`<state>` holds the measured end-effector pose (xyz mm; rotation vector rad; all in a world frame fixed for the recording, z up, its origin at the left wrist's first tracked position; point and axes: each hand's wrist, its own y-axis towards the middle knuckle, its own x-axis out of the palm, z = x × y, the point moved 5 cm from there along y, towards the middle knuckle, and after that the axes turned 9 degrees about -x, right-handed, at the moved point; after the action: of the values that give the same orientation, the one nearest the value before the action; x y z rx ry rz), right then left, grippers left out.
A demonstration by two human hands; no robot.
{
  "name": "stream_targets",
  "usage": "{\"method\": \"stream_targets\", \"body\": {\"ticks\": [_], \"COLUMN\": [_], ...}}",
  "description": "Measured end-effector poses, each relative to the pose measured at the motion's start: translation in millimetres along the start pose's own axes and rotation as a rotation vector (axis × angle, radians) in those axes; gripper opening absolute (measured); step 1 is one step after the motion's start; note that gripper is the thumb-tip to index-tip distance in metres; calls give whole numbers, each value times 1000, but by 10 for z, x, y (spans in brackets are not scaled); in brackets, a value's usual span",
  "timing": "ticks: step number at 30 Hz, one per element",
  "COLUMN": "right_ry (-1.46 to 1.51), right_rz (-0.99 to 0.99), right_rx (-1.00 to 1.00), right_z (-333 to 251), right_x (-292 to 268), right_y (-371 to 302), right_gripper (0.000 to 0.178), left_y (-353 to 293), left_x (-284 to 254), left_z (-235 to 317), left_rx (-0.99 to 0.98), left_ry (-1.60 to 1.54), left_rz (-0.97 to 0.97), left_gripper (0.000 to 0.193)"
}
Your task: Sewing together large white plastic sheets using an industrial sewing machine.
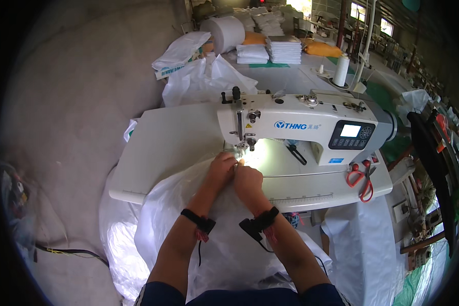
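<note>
Two bare forearms (178,245) slant inward from dark sleeves (159,294), black straps (264,220) round the wrists. Beneath them a white plastic sheet (163,204) spills over the front of the bench (163,137), probably hung there so that its bulk lies off the worktop. Its upper part runs to the lit needle area of a white sewing machine (290,122), where the left hand (221,168) and right hand (249,181) are together, knuckles up, fingers curled inward, seemingly to steady the material. From where I stand I cannot tell whether the fingertips are clamped on it, as glare and the knuckles hide them. Red-handled scissors (366,184) lie at the bench's right end, presumably to be within the right hand's reach. Farther back, a thread cone (341,70) stands upright behind the machine, likely so the thread can draw off the top, and folded white stacks (284,51) sit near a big white roll (228,33).
</note>
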<state>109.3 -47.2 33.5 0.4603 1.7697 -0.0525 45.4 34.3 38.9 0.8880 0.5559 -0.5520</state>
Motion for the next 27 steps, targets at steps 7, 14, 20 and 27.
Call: {"method": "stream_targets", "body": {"ticks": [7,14,20,27], "right_ry": [423,1495,1810,1660], "right_rz": [218,-438,-293,-126], "right_rx": [39,320,455,453], "right_z": [240,229,102,8], "right_x": [-224,14,154,239], "right_y": [-271,-1646,-2093,-2290], "right_gripper": [25,29,26,21], "left_y": [-23,-897,-1782,-1969], "left_x": [-124,-822,-664,-505], "left_z": [44,959,1536,1441], "left_rx": [-33,-386,-453,-531], "left_ry": [34,-10,314,69], "left_rz": [-62,-227,-332,-301], "left_gripper": [14,23,31,21]}}
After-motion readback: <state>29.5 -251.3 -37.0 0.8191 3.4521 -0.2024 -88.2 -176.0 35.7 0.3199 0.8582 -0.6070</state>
